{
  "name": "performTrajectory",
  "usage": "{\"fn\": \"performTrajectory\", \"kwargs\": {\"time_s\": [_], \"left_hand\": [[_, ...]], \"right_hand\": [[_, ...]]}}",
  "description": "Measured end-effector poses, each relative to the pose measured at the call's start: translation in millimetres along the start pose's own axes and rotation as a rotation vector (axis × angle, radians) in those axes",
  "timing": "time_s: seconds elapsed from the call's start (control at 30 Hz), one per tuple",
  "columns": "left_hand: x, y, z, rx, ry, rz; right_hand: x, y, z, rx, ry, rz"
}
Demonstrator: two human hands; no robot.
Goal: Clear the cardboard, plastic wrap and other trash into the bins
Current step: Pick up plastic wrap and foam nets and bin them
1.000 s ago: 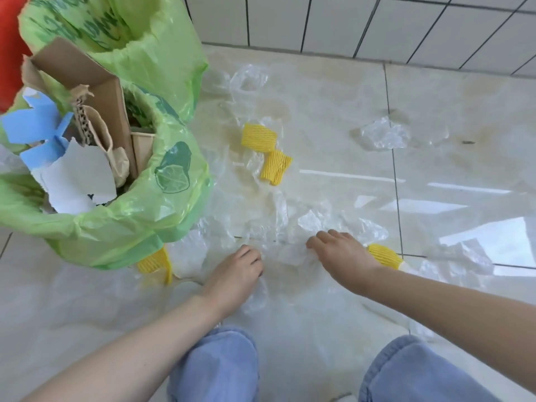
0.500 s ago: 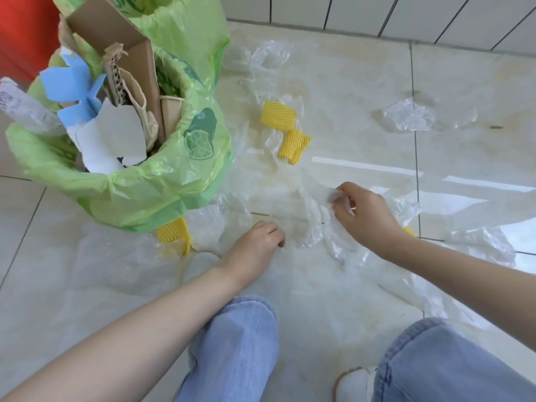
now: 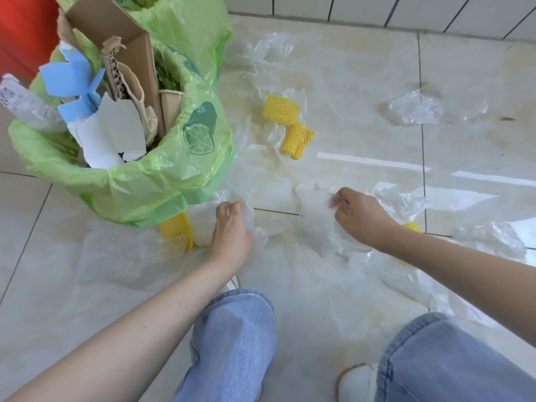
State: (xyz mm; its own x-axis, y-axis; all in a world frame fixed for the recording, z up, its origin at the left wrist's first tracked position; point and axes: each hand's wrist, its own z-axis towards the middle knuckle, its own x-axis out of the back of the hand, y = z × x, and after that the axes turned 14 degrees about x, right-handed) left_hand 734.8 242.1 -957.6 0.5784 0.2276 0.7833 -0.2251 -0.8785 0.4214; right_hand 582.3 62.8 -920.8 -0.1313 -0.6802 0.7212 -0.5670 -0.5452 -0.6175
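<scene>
Both hands were down on the floor (image 3: 362,82), each gathering clear plastic wrap (image 3: 307,224). The left hand (image 3: 232,227) had its fingers curled round a crumpled fold of the sheet just beside the base of the near bin (image 3: 130,181); the right hand (image 3: 359,219) pinched another bunch of the same film, its fingertips blurred, so the exact grip there was hard to read beyond a closed pinch.

The wrap lay spread thinly over the tiles between the hands and out past the knees, with looser wads farther off — one crumpled piece (image 3: 414,108) well apart to the right. Yellow foam sleeves (image 3: 287,123) lay among it, and another yellow one (image 3: 177,230) sat at the foot of the bin. The bin, lined with a green bag, was already stuffed with cardboard (image 3: 116,39) and paper.

The film looked very light, limp and slippery, likely to cling to the floor and trail. It would probably handle best bunched into a wad — gathered from the creased middle rather than lifted by an edge — before going in the bin.
</scene>
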Motion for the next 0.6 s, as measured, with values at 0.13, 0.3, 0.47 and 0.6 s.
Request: {"fn": "performTrajectory", "kwargs": {"time_s": [0.13, 0.3, 0.47, 0.6], "left_hand": [[-12.8, -3.7, 2.7, -0.136, -0.086, 0.1], [-24.7, 4.4, -8.7, -0.38, -0.122, 0.19], [-33.4, 0.9, -7.1, -0.531, -0.134, 0.301], [-35.0, -3.8, -7.0, -0.547, -0.172, 0.285]], "right_hand": [[-10.4, 11.8, 2.5, 0.014, -0.098, -0.108], [-20.8, 20.8, -1.7, 0.031, -0.247, -0.215], [-27.8, 19.1, -8.5, 0.097, -0.318, -0.304], [-30.9, 16.0, -12.2, 0.131, -0.342, -0.337]]}}
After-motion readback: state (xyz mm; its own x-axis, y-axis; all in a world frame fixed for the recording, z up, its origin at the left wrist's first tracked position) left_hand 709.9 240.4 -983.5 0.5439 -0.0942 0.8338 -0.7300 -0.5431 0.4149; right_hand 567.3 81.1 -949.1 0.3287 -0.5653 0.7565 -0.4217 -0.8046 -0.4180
